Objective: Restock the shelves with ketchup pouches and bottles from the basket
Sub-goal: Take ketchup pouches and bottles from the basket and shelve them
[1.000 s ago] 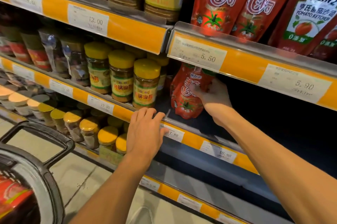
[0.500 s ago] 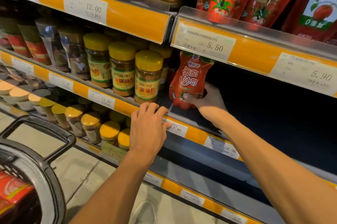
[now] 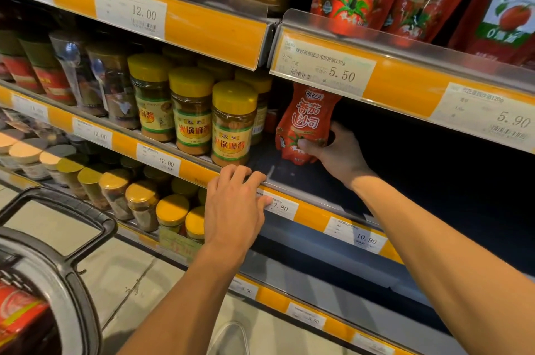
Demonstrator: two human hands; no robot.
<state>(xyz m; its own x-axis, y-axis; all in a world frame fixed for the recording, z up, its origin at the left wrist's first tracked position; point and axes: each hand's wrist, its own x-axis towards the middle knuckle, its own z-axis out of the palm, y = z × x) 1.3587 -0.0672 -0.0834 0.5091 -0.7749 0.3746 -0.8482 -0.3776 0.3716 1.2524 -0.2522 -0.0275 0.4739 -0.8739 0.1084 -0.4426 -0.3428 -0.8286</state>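
Right hand [image 3: 337,152] grips the lower part of an upright red ketchup pouch [image 3: 307,120], thumb across its front, on the middle shelf [image 3: 292,175] at 3 o'clock of the yellow-lidded jars [image 3: 233,123]. Left hand [image 3: 236,207] rests on that shelf's front edge, fingers hooked over the rail. Basket [image 3: 58,273] at 8 o'clock.

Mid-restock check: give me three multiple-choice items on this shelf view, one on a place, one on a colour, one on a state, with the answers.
1. Where is the ketchup pouch standing?
A. on the middle shelf, right of the jars
B. in the basket
C. on the floor

2. What colour are the lids of the front jars beside it?
A. white
B. yellow
C. blue

3. What is the left hand doing?
A. gripping a jar
B. hanging free
C. resting on the shelf edge

Answers: 1 A, the right hand holds its lower part there under the 5.50 tag; 2 B, the caps are plainly yellow; 3 C, its fingers lie over the rail by the 7.80 tag.
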